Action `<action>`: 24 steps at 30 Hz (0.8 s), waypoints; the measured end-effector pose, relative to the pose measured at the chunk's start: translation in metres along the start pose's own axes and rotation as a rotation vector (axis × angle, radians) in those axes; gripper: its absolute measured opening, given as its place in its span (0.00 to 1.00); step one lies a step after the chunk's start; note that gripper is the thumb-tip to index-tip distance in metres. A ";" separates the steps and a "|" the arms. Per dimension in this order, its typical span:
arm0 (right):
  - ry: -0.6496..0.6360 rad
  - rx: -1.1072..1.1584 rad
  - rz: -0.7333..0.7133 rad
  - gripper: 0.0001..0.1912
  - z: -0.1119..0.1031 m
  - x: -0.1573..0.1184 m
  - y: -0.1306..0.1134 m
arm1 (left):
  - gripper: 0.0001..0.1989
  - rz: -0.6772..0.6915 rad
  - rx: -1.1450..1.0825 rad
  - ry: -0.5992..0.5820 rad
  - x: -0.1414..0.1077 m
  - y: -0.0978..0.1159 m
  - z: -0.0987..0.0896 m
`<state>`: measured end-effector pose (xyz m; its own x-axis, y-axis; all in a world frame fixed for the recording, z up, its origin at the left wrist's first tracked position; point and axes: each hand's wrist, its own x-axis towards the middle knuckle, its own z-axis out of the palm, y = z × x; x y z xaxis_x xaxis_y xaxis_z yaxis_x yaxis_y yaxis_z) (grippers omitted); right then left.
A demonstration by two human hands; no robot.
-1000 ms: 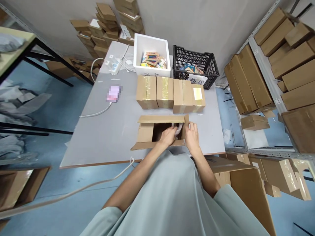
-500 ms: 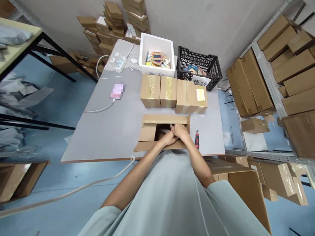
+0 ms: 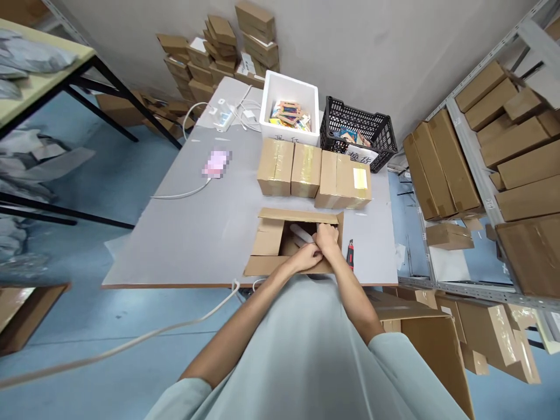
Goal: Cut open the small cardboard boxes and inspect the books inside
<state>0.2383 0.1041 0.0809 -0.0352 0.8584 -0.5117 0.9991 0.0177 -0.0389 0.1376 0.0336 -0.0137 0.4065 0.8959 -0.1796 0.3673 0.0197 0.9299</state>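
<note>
An open cardboard box (image 3: 268, 235) lies on the grey table near its front edge, its flaps partly folded out. Inside the dark opening a pale, rounded strip (image 3: 301, 234) shows, of a kind I cannot make out. My left hand (image 3: 307, 257) is curled closed over the box's near side. My right hand (image 3: 327, 237) is bent closed at the right end of the opening, close beside the left. Whatever the fingers grip is hidden. A red and black utility knife (image 3: 350, 255) rests on the table just right of the box.
Several taped cartons (image 3: 275, 166) form a row beyond the box. Behind them stand a white foam bin (image 3: 289, 135) and a black plastic crate (image 3: 385, 140) with small packages. A white cable (image 3: 188, 194) crosses the table's left. Metal shelving (image 3: 475, 157) with cartons stands at right.
My hands have drawn slightly apart, the right toward the box's right end and the left lower toward its near side. More of the pale strip shows. The view has shifted slightly.
</note>
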 end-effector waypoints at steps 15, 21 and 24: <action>0.222 0.043 -0.373 0.17 -0.020 -0.084 0.035 | 0.10 -0.169 0.201 0.239 -0.027 0.019 -0.029; 0.462 0.271 -0.476 0.16 -0.014 -0.092 0.063 | 0.16 -0.189 -0.296 0.225 -0.027 0.039 -0.030; 0.562 0.442 -0.501 0.16 -0.002 -0.089 0.070 | 0.23 -0.227 -0.442 0.269 -0.027 0.046 -0.031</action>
<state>0.3111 0.0303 0.1258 -0.3341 0.9306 0.1495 0.7642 0.3603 -0.5350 0.1170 0.0239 0.0441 0.1088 0.9279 -0.3567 0.0118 0.3576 0.9338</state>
